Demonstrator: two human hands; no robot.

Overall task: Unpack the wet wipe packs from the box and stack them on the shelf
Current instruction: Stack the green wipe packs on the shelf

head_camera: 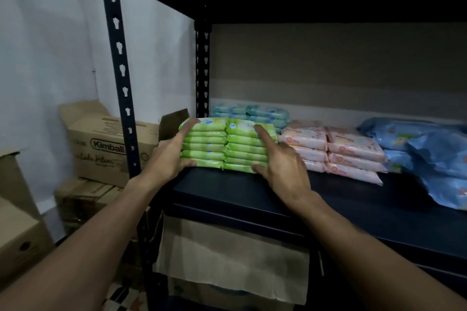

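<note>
Green packs [226,145] seemingly clasped between left hand [168,156], right hand [280,166]

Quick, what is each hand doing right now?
Left hand: clasping the left end of the stacked green plastic wipe packs.
Right hand: clasping the stack's right end, index finger extended.

This looks like a small storeroom or shop backroom. A dark metal rack [121,78] with keyhole-slotted uprights stands against a plain pale wall [45,33], and its shelf [278,197] carries goods in bulk: green packs [225,146] in two neat stacks, teal packs [252,113] behind them, pink packs [348,154] beside them, and blue bags [429,149] at the right. Beside the rack, cartons [101,149] are piled up, one printed "Kimball". Another carton [232,260] sits under the shelf. The light is dim.
</note>
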